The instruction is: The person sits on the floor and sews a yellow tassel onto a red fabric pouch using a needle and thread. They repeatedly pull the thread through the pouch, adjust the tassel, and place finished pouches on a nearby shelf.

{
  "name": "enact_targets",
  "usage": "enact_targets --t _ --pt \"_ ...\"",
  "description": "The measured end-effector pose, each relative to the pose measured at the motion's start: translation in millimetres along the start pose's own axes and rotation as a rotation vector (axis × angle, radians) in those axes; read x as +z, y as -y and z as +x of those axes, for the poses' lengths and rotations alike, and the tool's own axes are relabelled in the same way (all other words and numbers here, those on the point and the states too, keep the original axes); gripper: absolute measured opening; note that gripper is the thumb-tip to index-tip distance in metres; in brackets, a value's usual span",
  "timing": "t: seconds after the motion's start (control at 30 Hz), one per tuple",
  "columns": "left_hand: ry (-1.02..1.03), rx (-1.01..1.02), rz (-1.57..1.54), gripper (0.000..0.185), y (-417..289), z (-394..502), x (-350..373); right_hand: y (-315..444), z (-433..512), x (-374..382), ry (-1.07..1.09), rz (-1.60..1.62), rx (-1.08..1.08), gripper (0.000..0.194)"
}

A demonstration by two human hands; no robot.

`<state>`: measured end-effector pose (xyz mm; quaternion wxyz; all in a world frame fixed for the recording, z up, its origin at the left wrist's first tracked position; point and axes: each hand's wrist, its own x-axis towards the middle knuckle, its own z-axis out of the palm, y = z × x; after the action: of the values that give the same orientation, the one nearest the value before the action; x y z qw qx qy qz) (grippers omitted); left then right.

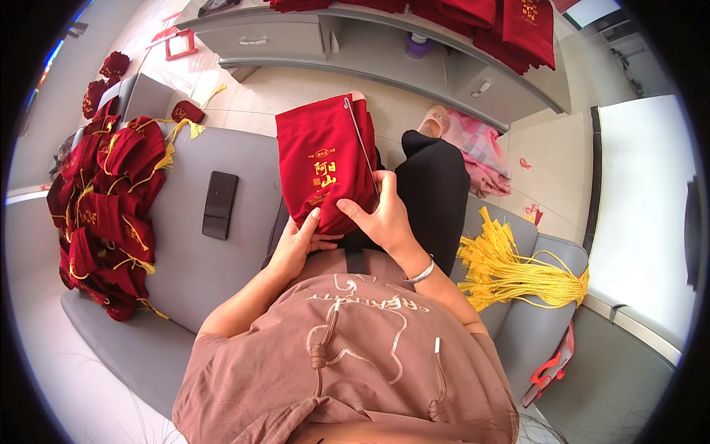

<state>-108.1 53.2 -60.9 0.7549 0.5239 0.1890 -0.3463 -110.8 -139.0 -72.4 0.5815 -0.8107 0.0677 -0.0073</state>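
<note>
A stack of dark red cloth pouches (302, 133) with gold printing lies on my lap. My left hand (299, 241) grips the lower edge of the stack, thumb on top and fingers partly beneath. My right hand (383, 213) is at the stack's right side, thumb on the cloth, its fingers on a long thin metal rod (361, 141) with a looped end. The rod lies along the right edge of the top pouch; its lower end is hidden at my right fingers. A bundle of yellow tasselled cords (532, 283) lies on the sofa at my right.
On the grey sofa (183, 183) at my left lie a black phone (220, 205) and a heap of red pouches (105, 211) with yellow cords. Ahead stands a grey cabinet (383, 55) with more red cloth (527, 39) on top. Pink fabric (482, 161) lies on the floor.
</note>
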Motion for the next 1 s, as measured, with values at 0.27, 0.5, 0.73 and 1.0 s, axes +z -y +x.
enact_targets --t 0.27,0.5,0.73,1.0 --pt "0.211 -0.069 0.494 0.069 -35 14 -51 -19 10 -15 0.066 0.405 0.175 0.038" --pt "-0.061 0.180 -0.087 0.054 -63 97 -81 -22 15 -35 0.154 0.551 0.310 0.031" --pt "0.164 0.100 -0.169 0.040 -81 166 -63 -22 24 -55 0.193 0.529 0.395 0.029" --pt "0.432 0.133 -0.327 0.043 -79 142 -59 -12 38 -86 0.242 0.465 0.332 0.031"
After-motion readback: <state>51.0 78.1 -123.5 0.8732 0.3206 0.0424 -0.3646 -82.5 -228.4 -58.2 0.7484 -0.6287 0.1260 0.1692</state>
